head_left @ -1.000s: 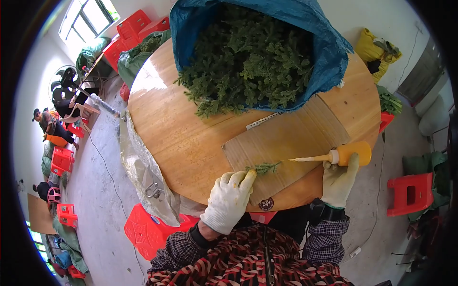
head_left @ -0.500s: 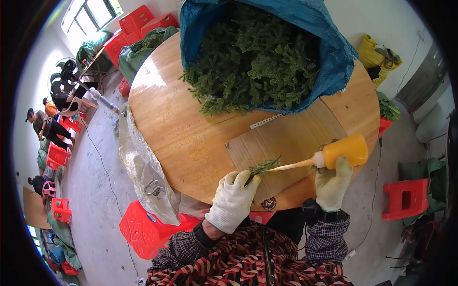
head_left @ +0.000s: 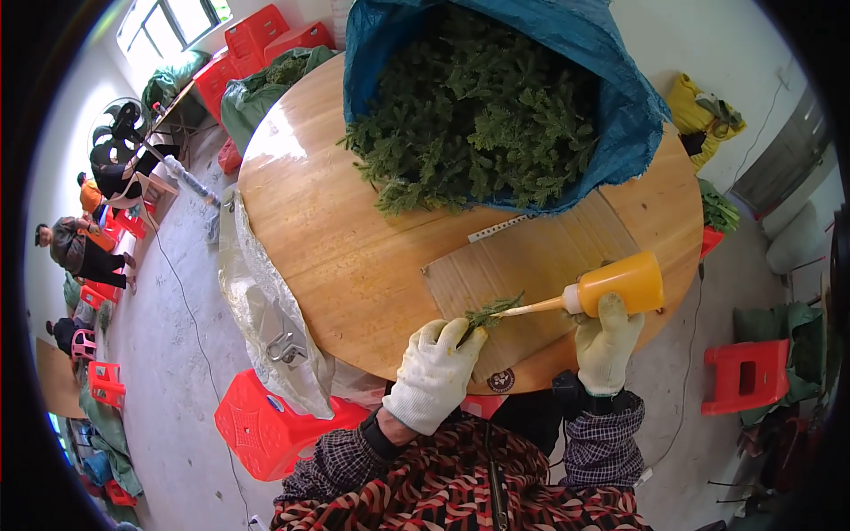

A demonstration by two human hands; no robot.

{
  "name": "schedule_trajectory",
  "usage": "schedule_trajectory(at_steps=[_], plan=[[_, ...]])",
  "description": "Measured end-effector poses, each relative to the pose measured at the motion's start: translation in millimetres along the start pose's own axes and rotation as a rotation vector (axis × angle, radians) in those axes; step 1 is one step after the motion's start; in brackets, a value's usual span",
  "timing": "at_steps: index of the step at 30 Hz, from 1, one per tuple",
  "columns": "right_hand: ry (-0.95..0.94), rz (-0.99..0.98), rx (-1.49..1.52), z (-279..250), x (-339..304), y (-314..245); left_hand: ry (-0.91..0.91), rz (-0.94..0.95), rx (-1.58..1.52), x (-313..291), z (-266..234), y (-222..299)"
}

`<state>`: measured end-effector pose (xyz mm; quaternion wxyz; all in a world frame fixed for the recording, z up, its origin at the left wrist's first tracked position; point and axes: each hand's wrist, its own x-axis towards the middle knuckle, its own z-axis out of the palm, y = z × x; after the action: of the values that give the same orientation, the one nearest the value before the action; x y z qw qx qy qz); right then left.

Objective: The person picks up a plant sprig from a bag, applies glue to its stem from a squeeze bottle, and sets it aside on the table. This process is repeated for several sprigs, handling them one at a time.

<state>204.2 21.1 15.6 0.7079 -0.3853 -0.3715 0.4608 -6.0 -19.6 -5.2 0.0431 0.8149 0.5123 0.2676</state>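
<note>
In a white glove, my left hand (head_left: 437, 373) pinches a small green needle sprig (head_left: 492, 313) over the near edge of the table. My right hand (head_left: 609, 343), gloved too, grips an orange squeeze bottle (head_left: 622, 287) tipped on its side. Its long pale nozzle (head_left: 531, 306) points left, and the tip meets the sprig or lies just over it. Under the sprig and bottle lies a flat piece of cardboard (head_left: 567, 257). Beyond it a blue sack (head_left: 639, 115) gapes toward me, full of green needle branches (head_left: 496, 124).
The round wooden table (head_left: 336, 239) carries a perforated white strip (head_left: 498, 228) by the cardboard. Silvery sheeting (head_left: 266, 310) with scissors (head_left: 286, 345) hangs at the left edge. Red stools (head_left: 257, 425) stand around, one at right (head_left: 748, 376). A person (head_left: 80, 248) stands far left near a fan (head_left: 119, 133).
My right hand and the bottle have shifted slightly left, pushing the nozzle tip a little further along the sprig. My left hand keeps its pinch. The far-left person has turned.
</note>
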Motion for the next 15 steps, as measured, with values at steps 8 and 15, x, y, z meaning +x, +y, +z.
schedule_trajectory(at_steps=[8, 15], plan=[[0.009, -0.014, 0.0, -7, 4, -3, 0.025, 0.002, -0.002, 0, 0, 0], [0.03, -0.027, 0.008, -9, 8, -4, 0.024, 0.004, 0.012, -1, 1, -1]])
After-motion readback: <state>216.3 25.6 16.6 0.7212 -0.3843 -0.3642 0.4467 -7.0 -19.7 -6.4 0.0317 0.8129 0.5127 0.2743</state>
